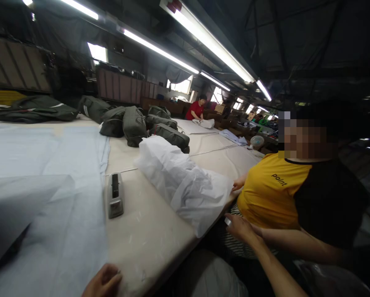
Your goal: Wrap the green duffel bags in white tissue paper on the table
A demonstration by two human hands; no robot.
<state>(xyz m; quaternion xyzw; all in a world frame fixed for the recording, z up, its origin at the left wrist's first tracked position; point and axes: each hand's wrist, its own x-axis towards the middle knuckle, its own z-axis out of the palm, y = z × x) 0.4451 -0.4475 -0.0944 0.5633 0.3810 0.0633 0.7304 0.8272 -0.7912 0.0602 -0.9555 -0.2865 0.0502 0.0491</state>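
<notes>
My left hand (102, 281) rests at the near edge of the table, its fingers curled together; whatever they may hold is too small to make out. Beside it lies pale blue-white sheeting (79, 231). My right hand (242, 229) is off the table's edge, in front of the person in yellow, with its fingers closed on a small white piece (227, 221). A crumpled heap of thin white sheeting (185, 177) spreads over the table between my hands and the bags. Left of that heap is a grey metal and black stapler-like device (115, 196), touched by neither hand.
A person in a yellow and black shirt (271, 189) stands close on my right, a hand (239, 182) by the white heap. Several dark green bags (135, 126) stand farther back on the table (141, 231). Another person in red (195, 109) handles white material at the far end.
</notes>
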